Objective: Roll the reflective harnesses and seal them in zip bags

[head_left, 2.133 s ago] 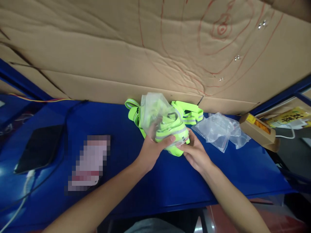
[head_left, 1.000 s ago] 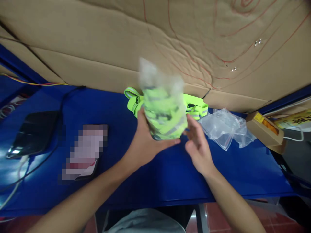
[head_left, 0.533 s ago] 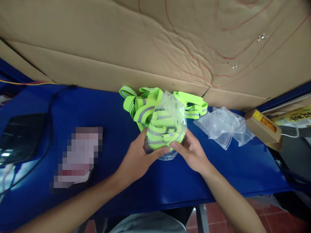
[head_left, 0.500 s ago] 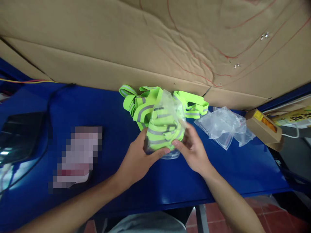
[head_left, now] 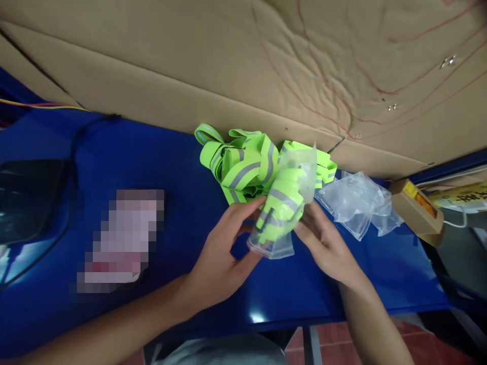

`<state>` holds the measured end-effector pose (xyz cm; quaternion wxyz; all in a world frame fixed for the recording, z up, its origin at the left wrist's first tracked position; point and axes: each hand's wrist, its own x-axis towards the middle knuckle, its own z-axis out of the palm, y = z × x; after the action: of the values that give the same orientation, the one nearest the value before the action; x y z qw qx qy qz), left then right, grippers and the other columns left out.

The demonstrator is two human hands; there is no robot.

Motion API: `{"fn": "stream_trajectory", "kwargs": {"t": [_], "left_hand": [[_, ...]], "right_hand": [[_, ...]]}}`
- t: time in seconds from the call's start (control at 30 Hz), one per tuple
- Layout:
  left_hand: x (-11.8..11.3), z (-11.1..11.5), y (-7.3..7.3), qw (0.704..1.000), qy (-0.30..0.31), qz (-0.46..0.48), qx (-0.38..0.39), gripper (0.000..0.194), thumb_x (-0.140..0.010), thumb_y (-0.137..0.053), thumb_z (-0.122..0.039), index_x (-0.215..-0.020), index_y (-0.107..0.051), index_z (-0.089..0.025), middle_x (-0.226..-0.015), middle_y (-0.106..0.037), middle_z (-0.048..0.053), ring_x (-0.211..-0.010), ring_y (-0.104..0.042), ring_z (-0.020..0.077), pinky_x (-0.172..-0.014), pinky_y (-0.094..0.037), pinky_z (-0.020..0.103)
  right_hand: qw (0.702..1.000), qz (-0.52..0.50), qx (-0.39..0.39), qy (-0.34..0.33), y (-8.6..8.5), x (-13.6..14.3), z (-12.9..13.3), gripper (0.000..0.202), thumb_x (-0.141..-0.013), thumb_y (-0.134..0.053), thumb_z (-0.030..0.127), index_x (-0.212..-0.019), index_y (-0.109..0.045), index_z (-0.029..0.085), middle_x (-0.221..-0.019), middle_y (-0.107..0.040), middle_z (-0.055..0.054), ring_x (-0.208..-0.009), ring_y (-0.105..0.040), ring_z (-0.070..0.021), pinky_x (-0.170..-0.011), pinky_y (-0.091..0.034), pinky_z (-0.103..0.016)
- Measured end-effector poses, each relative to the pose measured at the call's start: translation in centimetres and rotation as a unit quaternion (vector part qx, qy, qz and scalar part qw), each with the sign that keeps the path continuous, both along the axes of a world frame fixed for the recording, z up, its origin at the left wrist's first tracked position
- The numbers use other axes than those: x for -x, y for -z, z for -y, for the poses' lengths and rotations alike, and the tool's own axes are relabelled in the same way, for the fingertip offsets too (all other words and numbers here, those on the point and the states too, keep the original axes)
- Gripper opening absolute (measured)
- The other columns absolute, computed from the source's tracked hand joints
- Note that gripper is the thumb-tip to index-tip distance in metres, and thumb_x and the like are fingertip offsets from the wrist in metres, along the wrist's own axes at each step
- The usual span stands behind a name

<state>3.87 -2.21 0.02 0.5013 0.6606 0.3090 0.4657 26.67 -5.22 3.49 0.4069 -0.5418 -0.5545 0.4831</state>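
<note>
A clear plastic bag (head_left: 281, 203) with a folded lime-yellow reflective strap inside is held between my hands above the front of the table. My left hand (head_left: 226, 248) grips its left side, thumb at the lower edge near a reddish strip. Around the right side curl the fingers of my right hand (head_left: 321, 241), some hidden behind the bag. Just behind lies a heap of loose lime-yellow reflective straps (head_left: 243, 162) with grey stripes and black buckles.
Several flat clear plastic bags (head_left: 357, 197) lie right of the straps on the blue table (head_left: 182, 167). Beyond them is a small brown cardboard box (head_left: 416, 208). A blurred-out object (head_left: 124, 233) and a black device (head_left: 30, 197) with a cable are left. A cardboard wall (head_left: 171, 61) stands behind.
The bagged strap has been turned, now showing a narrower side with its bottom edge toward me. Both hands have shifted their hold on it. The whole view has tilted slightly.
</note>
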Motion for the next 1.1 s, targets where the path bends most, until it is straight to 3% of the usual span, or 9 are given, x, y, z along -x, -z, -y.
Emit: {"fn": "stream_trajectory", "kwargs": {"t": [0.17,0.3,0.43,0.53,0.7,0.83,0.93,1.0,1.1], "left_hand": [[-0.4,0.5,-0.6,0.994,-0.022,0.088,0.054,0.066,-0.09,-0.076,-0.018,-0.147,-0.05,-0.038,-0.136,-0.062,0.007,-0.12,-0.067,0.0207,-0.092,-0.064,0.027],[-0.2,0.5,-1.6,0.993,0.03,0.113,0.027,0.072,-0.096,-0.07,-0.021,-0.155,-0.031,-0.037,-0.13,-0.067,0.007,-0.101,-0.074,0.0159,-0.079,-0.064,0.024],[0.8,-0.2,-2.3,0.975,0.044,-0.03,-0.216,0.086,-0.092,-0.077,-0.04,-0.161,-0.028,-0.028,-0.11,-0.071,0.006,-0.09,-0.071,0.0177,-0.079,-0.059,0.029],[1.5,-0.7,-2.5,0.911,-0.005,-0.14,-0.389,0.064,-0.093,-0.075,-0.04,-0.148,-0.051,-0.017,-0.088,-0.066,0.002,-0.081,-0.061,0.018,-0.08,-0.048,0.032],[2.2,-0.6,-3.2,0.905,-0.031,-0.12,-0.406,0.048,-0.087,-0.08,-0.044,-0.129,-0.067,-0.024,-0.091,-0.052,0.001,-0.086,-0.051,0.0175,-0.089,-0.04,0.034],[2.7,-0.4,-4.4,0.944,0.107,-0.119,-0.289,0.062,-0.086,-0.081,-0.038,-0.141,-0.059,-0.02,-0.132,-0.055,0.01,-0.125,-0.056,0.0211,-0.109,-0.045,0.03],[2.3,-0.2,-4.6,0.964,0.201,-0.115,-0.128,0.059,-0.092,-0.073,-0.031,-0.148,-0.053,-0.023,-0.146,-0.061,0.008,-0.134,-0.06,0.0199,-0.112,-0.047,0.026],[1.6,-0.1,-4.2,0.981,0.17,-0.092,-0.015,0.044,-0.094,-0.072,-0.033,-0.136,-0.062,-0.026,-0.13,-0.072,0.003,-0.123,-0.067,0.0186,-0.105,-0.051,0.025],[0.4,-0.1,-3.1,0.985,0.105,-0.059,0.125,0.032,-0.085,-0.081,-0.039,-0.111,-0.069,-0.023,-0.105,-0.075,0.0,-0.098,-0.071,0.0173,-0.087,-0.054,0.024]], "right_hand": [[0.965,0.188,-0.184,0.016,-0.6,1.0,2.1,0.121,-0.076,-0.092,0.037,-0.167,-0.013,0.049,-0.178,0.006,0.005,-0.158,-0.03,-0.0423,-0.121,-0.044,-0.056],[0.896,0.296,-0.328,0.041,-0.4,1.1,2.0,0.08,-0.087,-0.079,0.025,-0.159,-0.046,0.037,-0.172,-0.029,-0.006,-0.155,-0.036,-0.0414,-0.113,-0.053,-0.055],[0.863,0.249,-0.418,0.136,-1.0,0.3,1.7,0.043,-0.091,-0.067,0.016,-0.133,-0.073,0.026,-0.126,-0.071,-0.01,-0.116,-0.07,-0.028,-0.094,-0.062,-0.043],[0.867,0.209,-0.428,0.146,-1.7,0.0,2.0,0.033,-0.089,-0.065,0.01,-0.116,-0.08,0.023,-0.098,-0.078,-0.005,-0.085,-0.073,-0.02,-0.073,-0.06,-0.033],[0.899,0.174,-0.39,0.1,-2.1,-0.3,2.7,0.031,-0.089,-0.066,0.007,-0.11,-0.081,0.024,-0.09,-0.079,-0.001,-0.07,-0.071,-0.0162,-0.063,-0.056,-0.03],[0.957,0.119,-0.263,0.014,-2.1,-0.5,2.5,0.022,-0.097,-0.061,0.016,-0.105,-0.079,0.026,-0.092,-0.079,-0.001,-0.078,-0.073,-0.016,-0.069,-0.058,-0.028],[0.989,0.009,-0.143,-0.034,-2.1,-0.6,2.0,0.037,-0.099,-0.059,0.055,-0.119,-0.074,0.027,-0.103,-0.075,-0.005,-0.091,-0.073,-0.0213,-0.08,-0.06,-0.033],[0.99,-0.067,-0.103,-0.066,-1.9,-0.6,1.7,0.073,-0.084,-0.065,0.079,-0.135,-0.064,0.028,-0.123,-0.069,-0.009,-0.109,-0.069,-0.0284,-0.094,-0.06,-0.041],[0.993,-0.062,-0.07,-0.075,-1.3,-0.6,1.0,0.091,-0.07,-0.087,0.066,-0.147,-0.05,0.035,-0.144,-0.056,-0.009,-0.127,-0.062,-0.0296,-0.104,-0.056,-0.041]]}}
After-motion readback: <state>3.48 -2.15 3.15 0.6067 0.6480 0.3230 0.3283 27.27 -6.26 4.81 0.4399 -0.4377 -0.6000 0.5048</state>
